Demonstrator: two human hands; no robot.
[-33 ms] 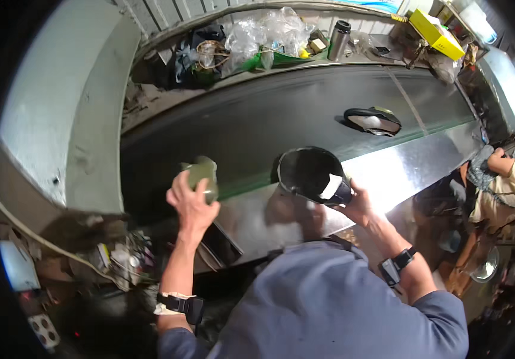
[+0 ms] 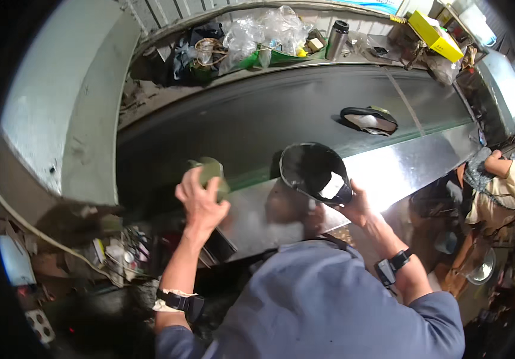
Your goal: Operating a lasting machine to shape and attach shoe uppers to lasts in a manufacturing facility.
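My right hand (image 2: 358,208) grips the near right edge of a black bowl-shaped piece (image 2: 305,167), its hollow facing up. A white label (image 2: 331,185) shows inside it, close to my fingers. To the left, my left hand (image 2: 200,202) is closed on a small olive-green piece (image 2: 213,172), blurred and partly behind my fingers; its kind cannot be made out. It is held over the near edge of a dark conveyor belt (image 2: 227,113), apart from the black piece. Farther right on the belt lies a black-rimmed item (image 2: 370,121) with a whitish inside and an olive edge.
A shiny metal ledge (image 2: 413,158) runs along the belt's near side. Behind the belt, a shelf carries plastic bags (image 2: 269,36), a steel flask (image 2: 337,40) and a yellow box (image 2: 435,36). A large grey housing (image 2: 90,107) stands left. Another person (image 2: 503,185) is at the right.
My left hand has shifted slightly right with the olive-green piece, nearer the black piece. The black piece has tilted a little in my right hand, which otherwise stays about where it was.
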